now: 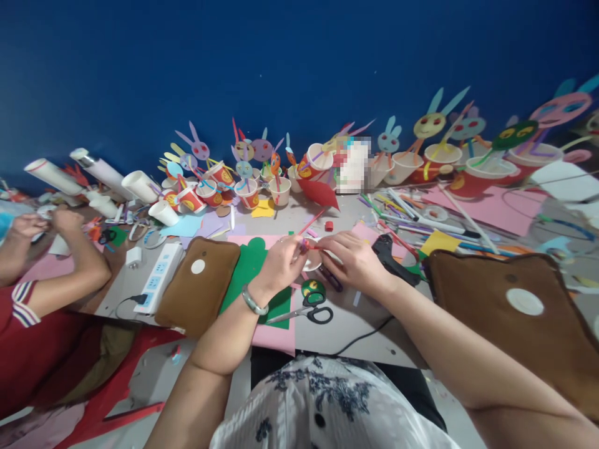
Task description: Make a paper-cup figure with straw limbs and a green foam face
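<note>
My left hand (283,262), with a bracelet at the wrist, pinches a thin red strip (311,221) that sticks up from the fingers; a bit of purple shows there. My right hand (353,259) meets it from the right, its fingers closed on the red piece's other end. The exact shape between the fingertips is partly hidden. Under the hands lies a round whitish thing (312,262), partly covered. Just below are a green paper disc (312,288) with yellow eyes and black-handled scissors (319,315). A dark pen-like tool (331,280) rests beside my right fingers.
A black glue gun (397,260) lies right of my right hand. Brown cushions (201,287) flank the work area, near a power strip (160,277). Paper cups (314,161) with paper rabbit figures line the back. At far left, a co-worker's hands (65,221) are busy.
</note>
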### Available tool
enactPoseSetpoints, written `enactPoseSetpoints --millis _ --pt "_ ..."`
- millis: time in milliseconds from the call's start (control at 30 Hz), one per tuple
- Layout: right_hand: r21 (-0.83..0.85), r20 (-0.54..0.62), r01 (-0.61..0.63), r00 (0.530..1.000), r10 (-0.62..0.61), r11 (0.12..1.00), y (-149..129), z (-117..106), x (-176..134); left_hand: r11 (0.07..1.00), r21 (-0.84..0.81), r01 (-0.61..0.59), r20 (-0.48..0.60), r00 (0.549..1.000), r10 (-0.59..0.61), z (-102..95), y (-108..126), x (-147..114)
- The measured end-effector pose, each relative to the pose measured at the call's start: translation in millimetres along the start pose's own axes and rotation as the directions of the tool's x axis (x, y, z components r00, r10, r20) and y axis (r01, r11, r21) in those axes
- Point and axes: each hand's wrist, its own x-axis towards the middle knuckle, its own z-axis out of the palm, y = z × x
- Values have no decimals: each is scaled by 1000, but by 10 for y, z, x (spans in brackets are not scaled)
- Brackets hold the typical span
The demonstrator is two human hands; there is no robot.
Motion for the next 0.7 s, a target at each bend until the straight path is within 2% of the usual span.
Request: enactPoseSetpoints --millis 200,433,700 --pt "-37 46 -120 991 122 992 68 79 -50 998 -59 19 -18 1000 -20 -32 -4 26" --pt "-102 139 -145 978 158 984 121 121 -67 995 -95 34 6 999 -34 -52 -17 41" --pt "-174 308 -207 917 253 963 69 -12 -10 995 -88 50 8 999 -50 -33 -19 43"
